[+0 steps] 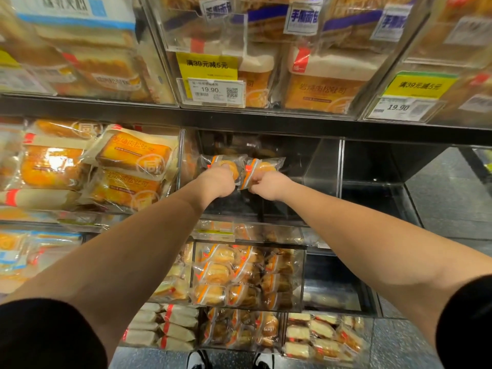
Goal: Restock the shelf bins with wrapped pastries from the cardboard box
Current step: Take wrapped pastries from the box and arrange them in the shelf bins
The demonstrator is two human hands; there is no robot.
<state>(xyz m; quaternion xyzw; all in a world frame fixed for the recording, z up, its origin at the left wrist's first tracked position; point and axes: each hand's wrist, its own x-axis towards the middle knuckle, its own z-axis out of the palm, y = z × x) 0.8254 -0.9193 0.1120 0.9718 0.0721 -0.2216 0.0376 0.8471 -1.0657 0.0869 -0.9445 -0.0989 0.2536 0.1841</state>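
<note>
Nearest, below the arms, a full bin [247, 278] shows the target packing: pastries in tight rows. Above it, both hands reach into a near-empty clear bin [323, 166]. The left hand [217, 183] grips one pastry [226, 165]; the right hand [267, 187] pinches a second pastry [262, 169] by its wrapper edge, just beside the first. Finger positions appear curled, though the hands hide them. Set both against the rear wall, labels forward, side by side; release only once each lies flat. The cardboard box is not in view. Farther up, a price tag [215, 91] fronts the upper shelf.
</note>
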